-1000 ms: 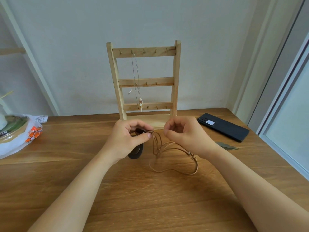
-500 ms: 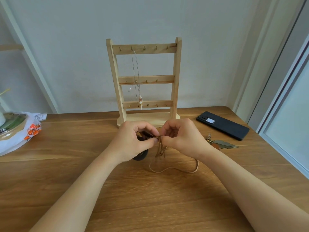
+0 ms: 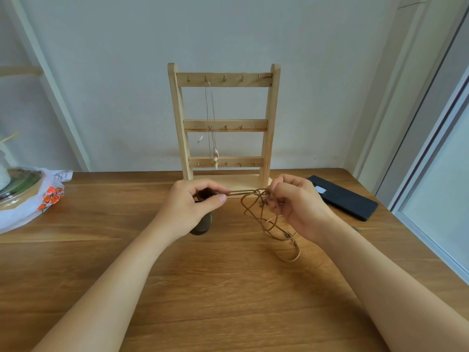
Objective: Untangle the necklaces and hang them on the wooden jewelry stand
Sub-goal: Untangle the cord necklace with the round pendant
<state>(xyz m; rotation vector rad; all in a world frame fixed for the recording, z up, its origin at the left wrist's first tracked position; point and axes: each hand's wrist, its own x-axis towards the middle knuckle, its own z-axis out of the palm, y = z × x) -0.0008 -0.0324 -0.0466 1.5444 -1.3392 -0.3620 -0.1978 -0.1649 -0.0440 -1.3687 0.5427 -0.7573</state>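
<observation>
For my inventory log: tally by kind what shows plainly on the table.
Wooden jewelry stand: 1
Necklaces: 2 (brown cord necklace pinched by left hand and right hand; thin necklace hanging on it)
Phone: 1
Plastic bag: 1
Total: 5

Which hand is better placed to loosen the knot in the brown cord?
Probably the right hand: its fingers sit at the tangle in the brown cord. The left hand only pinches the straight strands.
</observation>
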